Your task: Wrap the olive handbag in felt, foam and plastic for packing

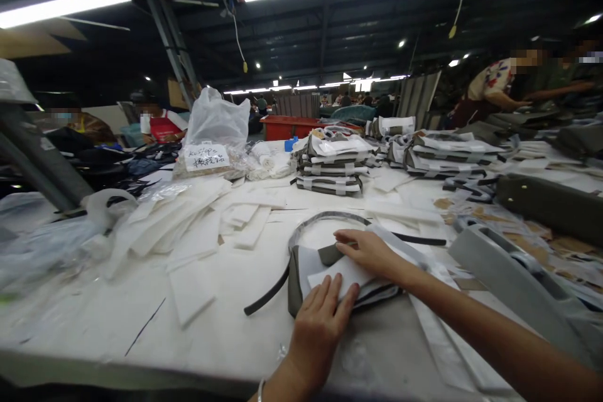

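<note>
A dark olive bag (pixel 293 289) lies on the table in front of me, with white foam sheet (pixel 346 274) over its top. My left hand (pixel 323 317) rests on the near edge of the sheet, its fingers stretched out flat. Farther back, my right hand (pixel 370 252) lies across the sheet with its fingers extended, partly hiding the bag. Behind the bag curves a handle (pixel 325 218) wrapped in clear film. Dark strap ends (pixel 266 300) stick out to the left and right.
Stacks of wrapped bags (pixel 330 166) stand at the back. Loose foam sheets (pixel 193 289) cover the left side, near a labelled plastic sack (pixel 217 119). A grey tape dispenser (pixel 509 276) stands at right, by another olive bag (pixel 546 201). A person (pixel 492 91) works at the far right.
</note>
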`<control>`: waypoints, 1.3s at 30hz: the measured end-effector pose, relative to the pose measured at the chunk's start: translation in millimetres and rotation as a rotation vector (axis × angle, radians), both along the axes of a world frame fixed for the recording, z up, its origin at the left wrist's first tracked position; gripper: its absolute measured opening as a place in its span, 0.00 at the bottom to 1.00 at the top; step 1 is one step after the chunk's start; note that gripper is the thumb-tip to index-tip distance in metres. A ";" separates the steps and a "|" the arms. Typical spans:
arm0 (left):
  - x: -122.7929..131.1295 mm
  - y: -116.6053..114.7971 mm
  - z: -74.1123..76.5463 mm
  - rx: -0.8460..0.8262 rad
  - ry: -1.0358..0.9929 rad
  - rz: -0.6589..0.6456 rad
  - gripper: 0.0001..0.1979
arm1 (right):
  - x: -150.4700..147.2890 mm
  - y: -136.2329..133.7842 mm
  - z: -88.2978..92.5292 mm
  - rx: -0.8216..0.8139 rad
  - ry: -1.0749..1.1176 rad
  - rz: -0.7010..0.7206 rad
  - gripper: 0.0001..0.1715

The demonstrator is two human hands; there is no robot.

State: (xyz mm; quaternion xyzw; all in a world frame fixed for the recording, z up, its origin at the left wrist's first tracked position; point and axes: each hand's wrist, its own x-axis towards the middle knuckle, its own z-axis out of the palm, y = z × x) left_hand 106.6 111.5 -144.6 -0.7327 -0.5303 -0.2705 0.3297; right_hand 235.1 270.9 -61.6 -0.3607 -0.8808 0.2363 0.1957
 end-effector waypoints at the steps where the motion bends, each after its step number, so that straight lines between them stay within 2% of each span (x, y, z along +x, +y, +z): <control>1: 4.8 -0.7 -0.7 0.031 -0.003 0.007 0.21 | -11.4 13.6 -0.3 -0.044 -0.071 0.006 0.19; 4: 18.3 -3.1 -3.6 0.113 -0.035 0.031 0.19 | -48.6 44.4 -7.2 -0.109 -0.219 0.004 0.15; 6: 27.9 -3.9 -7.7 0.159 -0.062 0.026 0.19 | -72.6 55.8 -15.7 -0.155 -0.313 -0.017 0.17; 9: 44.8 -2.4 -19.3 0.303 -0.189 0.011 0.17 | -100.7 62.5 -29.3 -0.209 -0.421 -0.045 0.17; 12: 60.3 2.1 -31.3 0.448 -0.355 0.027 0.15 | -113.1 62.8 -37.9 -0.243 -0.484 -0.042 0.15; 15: 68.0 6.0 -36.0 0.464 -0.408 0.040 0.12 | -108.5 60.8 -39.4 -0.225 -0.512 -0.042 0.14; 21: 66.9 4.6 -34.2 0.448 -0.418 0.040 0.12 | -83.9 47.5 -35.4 -0.034 -0.525 -0.092 0.21; 28: 57.6 -4.8 -24.9 0.359 -0.327 0.016 0.15 | -81.0 47.4 -35.3 -0.143 -0.587 0.020 0.14; 34: 48.6 -14.7 -8.6 0.242 -0.179 -0.003 0.14 | -67.1 47.6 -34.0 -0.034 -0.551 -0.134 0.21; 39: 46.7 -17.7 -6.8 0.208 -0.163 -0.013 0.15 | -70.2 51.1 -37.5 -0.147 -0.518 -0.142 0.15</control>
